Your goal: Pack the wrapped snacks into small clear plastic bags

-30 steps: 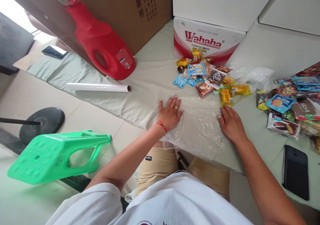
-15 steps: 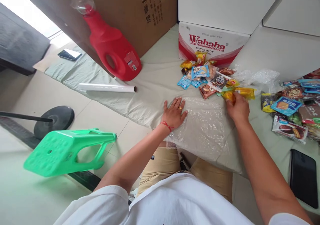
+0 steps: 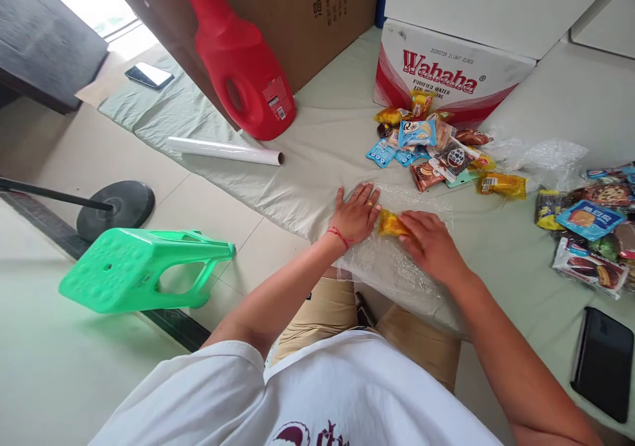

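My left hand lies flat, fingers spread, on the left part of a clear plastic bag at the table's near edge. Over the middle of that bag, my right hand is closed on a yellow-wrapped snack, whose left end shows beside my left thumb. Beyond the bag is a pile of wrapped snacks, among them a blue-and-white packet, a dark packet and a brown packet. Another yellow-wrapped snack lies at the pile's right.
Behind the pile stands a Wahaha carton. Crumpled clear plastic and more snacks lie right, above a black phone. At left are a red jug, a white roll, another phone and a green stool.
My right hand has carried a yellow-wrapped snack from the pile's right end leftward and nearer, onto the clear bag. My left hand stays on the bag. The camera view has shifted slightly.
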Tool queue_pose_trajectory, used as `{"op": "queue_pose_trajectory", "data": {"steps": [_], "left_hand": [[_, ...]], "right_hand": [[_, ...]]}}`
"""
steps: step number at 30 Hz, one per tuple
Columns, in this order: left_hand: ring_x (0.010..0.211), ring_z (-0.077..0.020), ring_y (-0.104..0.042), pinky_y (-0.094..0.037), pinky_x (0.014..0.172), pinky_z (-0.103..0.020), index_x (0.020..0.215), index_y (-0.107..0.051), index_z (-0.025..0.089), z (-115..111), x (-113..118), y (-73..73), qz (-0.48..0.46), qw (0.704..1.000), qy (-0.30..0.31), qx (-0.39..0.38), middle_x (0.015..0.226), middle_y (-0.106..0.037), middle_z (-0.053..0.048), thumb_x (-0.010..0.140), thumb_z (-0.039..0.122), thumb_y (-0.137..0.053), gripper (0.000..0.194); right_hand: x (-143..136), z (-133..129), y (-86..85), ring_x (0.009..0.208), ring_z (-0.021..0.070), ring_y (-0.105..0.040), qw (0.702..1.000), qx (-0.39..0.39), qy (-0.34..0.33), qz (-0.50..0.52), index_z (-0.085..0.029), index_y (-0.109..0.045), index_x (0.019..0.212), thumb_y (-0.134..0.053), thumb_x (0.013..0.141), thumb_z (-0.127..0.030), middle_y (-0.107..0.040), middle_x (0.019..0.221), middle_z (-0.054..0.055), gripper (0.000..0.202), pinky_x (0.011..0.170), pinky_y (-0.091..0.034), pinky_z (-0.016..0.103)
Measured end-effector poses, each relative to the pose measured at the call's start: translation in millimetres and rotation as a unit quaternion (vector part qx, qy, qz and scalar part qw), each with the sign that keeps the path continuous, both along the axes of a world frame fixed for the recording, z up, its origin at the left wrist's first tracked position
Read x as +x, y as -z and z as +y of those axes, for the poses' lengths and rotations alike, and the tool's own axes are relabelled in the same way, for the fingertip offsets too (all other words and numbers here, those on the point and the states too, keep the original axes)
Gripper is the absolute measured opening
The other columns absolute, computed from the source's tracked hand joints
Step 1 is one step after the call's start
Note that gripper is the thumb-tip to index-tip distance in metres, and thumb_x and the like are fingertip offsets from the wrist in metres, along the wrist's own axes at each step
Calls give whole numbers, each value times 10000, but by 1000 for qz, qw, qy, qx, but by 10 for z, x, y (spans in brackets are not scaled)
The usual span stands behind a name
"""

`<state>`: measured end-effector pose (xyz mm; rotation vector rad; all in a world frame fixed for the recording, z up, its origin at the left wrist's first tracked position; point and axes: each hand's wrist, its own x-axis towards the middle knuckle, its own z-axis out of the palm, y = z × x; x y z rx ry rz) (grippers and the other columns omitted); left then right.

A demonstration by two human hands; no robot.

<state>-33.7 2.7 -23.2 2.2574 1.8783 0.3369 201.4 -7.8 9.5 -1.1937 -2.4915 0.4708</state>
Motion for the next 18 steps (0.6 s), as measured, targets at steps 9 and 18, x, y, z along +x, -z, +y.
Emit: {"op": "queue_pose_trajectory", "data": {"steps": [9,18], "left_hand": [[1598,-242,-327,-134,1312,-633,1594,-456,266,9,-6,-5,-11,1000,-8,1,1710,-375,-64,1099,405,-210,570],[1633,-274,-239,-223,1298,-570,1611,-418,211,-8,-127,-46,-83,996,-31,27,1765,-220,-113,1076,411,-326,579]], "right_hand": [[-11,-205,269,1568,369,-316,994,55,-17,-96,-252,-268,1672,-472,1049,-498,-337,1708,141,701,1250,-234,685],[486,-844,139,1303,333,-599,995,49,21,84,-370,-453,1551,-632,987,-298,-615,1413,129,596,1051,-548,577]]}}
